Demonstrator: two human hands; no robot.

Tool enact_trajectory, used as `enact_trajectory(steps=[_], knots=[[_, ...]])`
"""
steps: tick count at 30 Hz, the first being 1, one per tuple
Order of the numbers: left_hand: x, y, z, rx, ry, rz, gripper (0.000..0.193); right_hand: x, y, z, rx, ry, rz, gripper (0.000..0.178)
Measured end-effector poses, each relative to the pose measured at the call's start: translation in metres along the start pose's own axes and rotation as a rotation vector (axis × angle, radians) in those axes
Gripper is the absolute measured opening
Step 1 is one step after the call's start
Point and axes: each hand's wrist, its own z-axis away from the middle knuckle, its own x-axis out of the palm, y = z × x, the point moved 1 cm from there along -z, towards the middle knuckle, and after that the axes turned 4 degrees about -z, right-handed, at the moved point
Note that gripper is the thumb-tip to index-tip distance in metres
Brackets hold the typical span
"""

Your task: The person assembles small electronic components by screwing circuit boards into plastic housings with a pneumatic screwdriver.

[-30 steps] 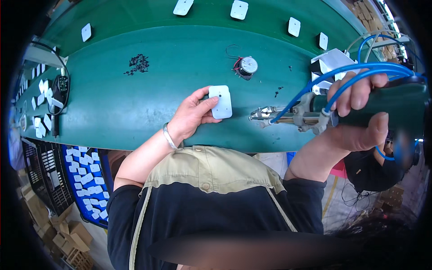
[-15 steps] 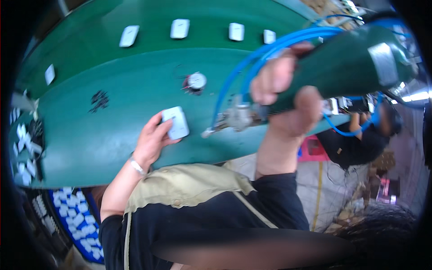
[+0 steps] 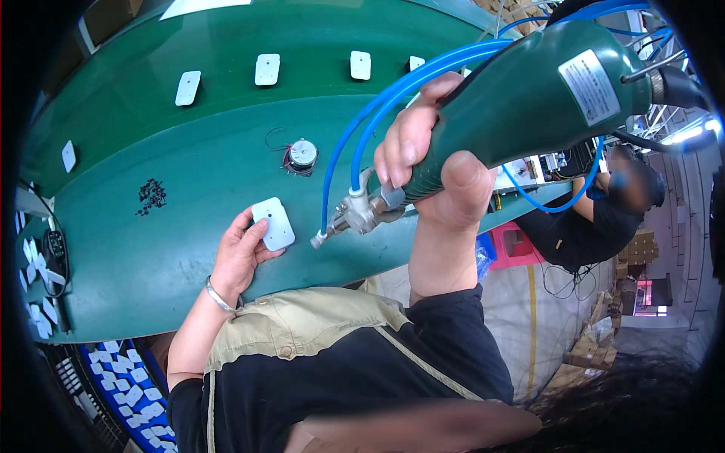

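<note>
My left hand (image 3: 240,255) grips a white rounded-rectangular plastic case (image 3: 273,224), thumb on its face and fingers at its edge. A small dark hole shows near the middle of the case. In my right hand (image 3: 438,167) is a green power screwdriver (image 3: 521,94), its body slanting down to the left. Two blue air hoses join its metal nose. The tip points toward the case and sits a little to its right, apart from it. Beyond the case, a small round silver motor (image 3: 303,154) with red and black wires rests on the green table.
Dark screws (image 3: 152,196) lie piled on the green worktable (image 3: 113,257). White cases (image 3: 266,69) stand spaced along the darker green belt behind. White parts (image 3: 34,264) cluster at the left edge; a blue tray (image 3: 128,396) of white pieces is below. Another person (image 3: 585,226) sits at right.
The view has shifted, so the table and its things appear further left and lower. The screwdriver has come slightly nearer to the case and looks sharper. Both hands keep their holds.
</note>
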Motion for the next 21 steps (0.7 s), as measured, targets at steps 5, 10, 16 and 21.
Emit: enact_trajectory(steps=[5,10,16,21], knots=[[-0.0008,0.0006,0.0,-0.002,-0.008,0.003,0.039,0.0002,0.0014,0.0001,0.049,-0.006,0.036,0.053],[-0.0024,-0.0004,0.0001,0.005,-0.01,-0.005,0.039,0.0029,0.0015,-0.0011,0.028,0.03,0.065,0.057],[-0.0012,-0.0003,-0.0001,0.001,0.015,-0.001,0.039,0.0048,0.0022,0.0003,0.026,0.056,0.055,0.057],[-0.0041,-0.0019,-0.0004,0.005,-0.004,0.009,0.039,0.0068,0.0035,0.0008,0.007,0.055,0.014,0.054]])
